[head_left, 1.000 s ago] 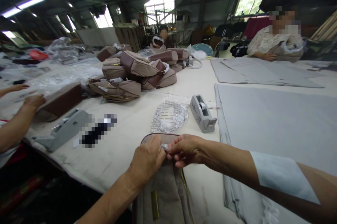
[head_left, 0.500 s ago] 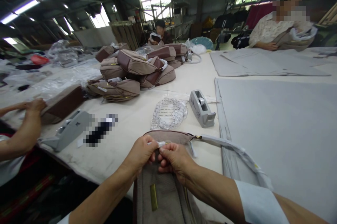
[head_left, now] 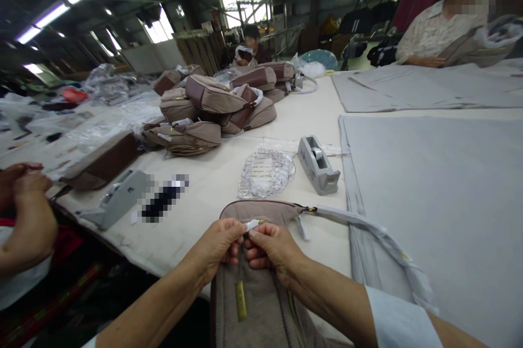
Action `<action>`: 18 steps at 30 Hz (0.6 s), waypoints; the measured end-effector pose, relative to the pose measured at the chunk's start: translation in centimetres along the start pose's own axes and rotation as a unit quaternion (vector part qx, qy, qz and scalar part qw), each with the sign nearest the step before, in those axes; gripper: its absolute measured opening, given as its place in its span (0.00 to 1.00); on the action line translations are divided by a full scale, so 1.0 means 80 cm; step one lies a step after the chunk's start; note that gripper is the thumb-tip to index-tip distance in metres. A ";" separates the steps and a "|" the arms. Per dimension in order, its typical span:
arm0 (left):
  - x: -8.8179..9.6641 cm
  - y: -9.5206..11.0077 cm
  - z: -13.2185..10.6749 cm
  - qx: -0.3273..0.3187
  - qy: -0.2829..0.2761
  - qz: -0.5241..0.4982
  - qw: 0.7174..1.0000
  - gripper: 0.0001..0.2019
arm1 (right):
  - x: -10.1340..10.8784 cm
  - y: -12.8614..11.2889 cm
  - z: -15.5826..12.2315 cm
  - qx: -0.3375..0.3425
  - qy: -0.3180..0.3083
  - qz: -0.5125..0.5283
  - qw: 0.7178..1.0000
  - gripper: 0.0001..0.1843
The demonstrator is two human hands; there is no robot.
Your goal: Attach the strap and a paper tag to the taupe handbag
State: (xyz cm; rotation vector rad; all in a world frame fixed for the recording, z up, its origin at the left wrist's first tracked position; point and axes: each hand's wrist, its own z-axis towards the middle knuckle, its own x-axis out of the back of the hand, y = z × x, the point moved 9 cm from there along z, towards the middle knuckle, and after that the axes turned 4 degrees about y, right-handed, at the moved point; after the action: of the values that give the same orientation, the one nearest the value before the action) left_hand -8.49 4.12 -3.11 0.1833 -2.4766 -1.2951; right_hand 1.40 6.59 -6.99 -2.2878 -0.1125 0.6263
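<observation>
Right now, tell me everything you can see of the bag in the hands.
The bag is taupe, ribbed-looking fabric with a curved zipped top, a brass plate on its face and a paper-wrapped strap trailing right. It lies over the table edge. Left hand and right hand pinch a white scrap at its top.

the taupe ribbed-fabric bag (head_left: 261, 310) lies flat at the near edge of the table (head_left: 212, 184), its rounded top end pointing away and its near part running out of the bottom of the view. a narrow gold plate (head_left: 241, 300) sits lengthwise on its upper face. at the top end a small white scrap (head_left: 250, 224) is pinched between the fingertips of the left hand (head_left: 218, 247) and the right hand (head_left: 272, 250), just above the bag's surface. from a gold ring (head_left: 312, 209) at the top right corner, a white-wrapped strap (head_left: 368, 231) arcs off to the right.
</observation>
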 end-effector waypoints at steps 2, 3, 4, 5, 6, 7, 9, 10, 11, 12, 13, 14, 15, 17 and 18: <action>-0.003 -0.006 0.001 0.012 -0.016 -0.046 0.999 0.17 | -0.001 0.000 0.000 0.004 -0.011 -0.005 1.000 0.05; -0.005 -0.009 0.001 0.017 -0.023 -0.073 0.997 0.17 | -0.001 -0.001 0.000 0.011 -0.012 -0.007 1.000 0.05; -0.007 -0.011 0.002 0.022 -0.027 -0.100 0.994 0.16 | -0.002 -0.001 0.000 0.018 -0.012 -0.010 1.000 0.04; -0.008 -0.014 0.002 0.028 -0.027 -0.124 0.991 0.15 | -0.002 -0.001 0.001 0.027 -0.011 -0.014 0.999 0.04; -0.010 -0.017 0.001 0.036 -0.024 -0.143 0.989 0.14 | -0.002 0.000 0.002 0.036 -0.010 -0.018 0.999 0.03; -0.011 -0.021 0.001 0.045 -0.021 -0.158 0.986 0.13 | -0.002 0.001 0.003 0.044 -0.008 -0.022 0.999 0.03; -0.014 -0.030 -0.001 0.062 -0.017 -0.184 0.981 0.11 | -0.002 0.003 0.005 0.059 -0.006 -0.030 0.998 0.02; -0.016 -0.035 -0.002 0.071 -0.017 -0.198 0.977 0.10 | -0.002 0.005 0.006 0.064 -0.006 -0.034 0.997 0.02; -0.018 -0.039 -0.002 0.080 -0.017 -0.211 0.974 0.09 | -0.002 0.006 0.007 0.069 -0.006 -0.037 0.997 0.02; -0.020 -0.044 -0.003 0.088 -0.017 -0.223 0.971 0.09 | -0.002 0.006 0.008 0.072 -0.007 -0.040 0.997 0.02; -0.020 -0.048 -0.003 0.095 -0.015 -0.233 0.968 0.08 | -0.002 0.007 0.009 0.073 -0.008 -0.042 0.996 0.03; -0.020 -0.052 -0.004 0.100 -0.012 -0.241 0.965 0.08 | -0.002 0.007 0.009 0.073 -0.008 -0.044 0.996 0.03; -0.020 -0.055 -0.004 0.104 -0.011 -0.247 0.963 0.08 | -0.001 0.008 0.010 0.071 -0.009 -0.044 0.996 0.03; -0.022 -0.059 -0.003 0.109 -0.016 -0.252 0.961 0.09 | -0.001 0.010 0.013 0.064 -0.008 -0.044 0.997 0.04; -0.024 -0.060 -0.003 0.110 -0.022 -0.252 0.961 0.10 | -0.001 0.012 0.015 0.060 -0.008 -0.043 0.997 0.05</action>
State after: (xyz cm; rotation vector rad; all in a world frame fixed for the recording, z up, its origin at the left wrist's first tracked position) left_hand -6.83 1.65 -7.36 0.8995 -2.7119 -1.1982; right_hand 0.68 6.67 -8.32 -2.1512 -0.1762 0.5901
